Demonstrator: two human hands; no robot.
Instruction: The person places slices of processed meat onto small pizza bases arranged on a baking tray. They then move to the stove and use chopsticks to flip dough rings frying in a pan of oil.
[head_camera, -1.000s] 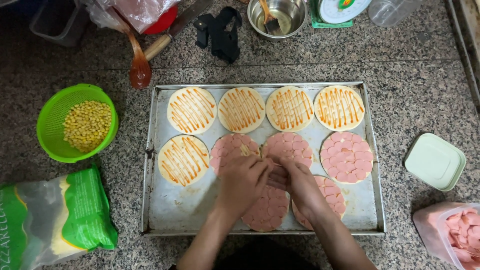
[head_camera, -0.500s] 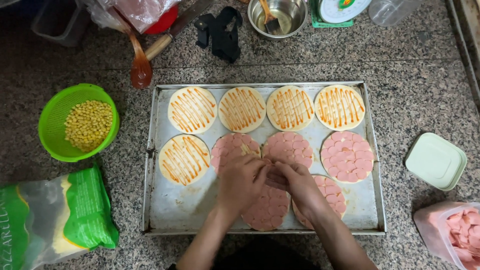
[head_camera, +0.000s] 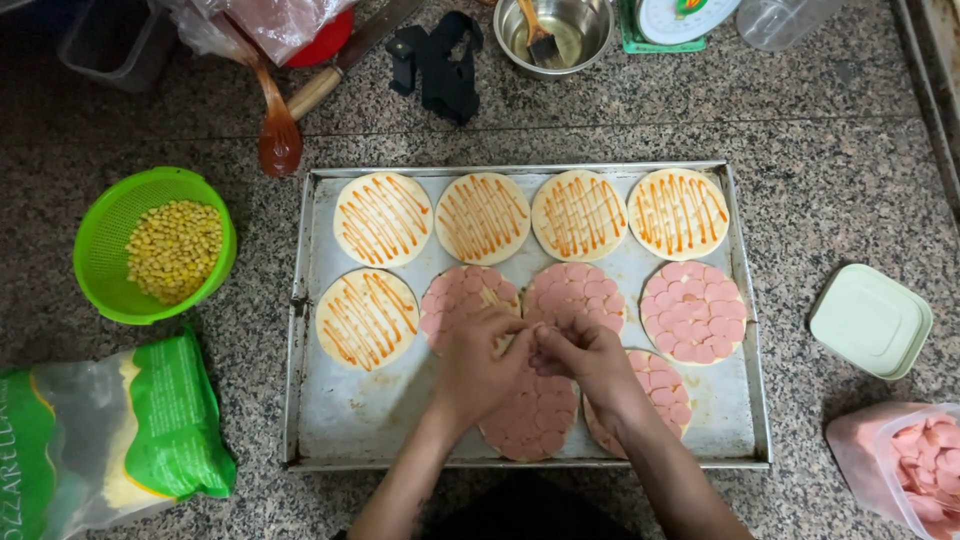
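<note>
Speckled grey granite surface (head_camera: 820, 130), rectangular metal baking tray (head_camera: 340, 420) at frame centre. We log left hand (head_camera: 480, 365) and right hand (head_camera: 590, 360) meeting, fingers pinched together over the sausage-topped round dough base (head_camera: 465, 290); what they pinch is hidden.

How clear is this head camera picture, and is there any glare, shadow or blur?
Head view: even overhead light, sharp across the metal tray; soft glare inside the steel bowl; only faint shadow under the left hand and right hand; the cheese bag and the meat tub are cut off at the edges.
</note>
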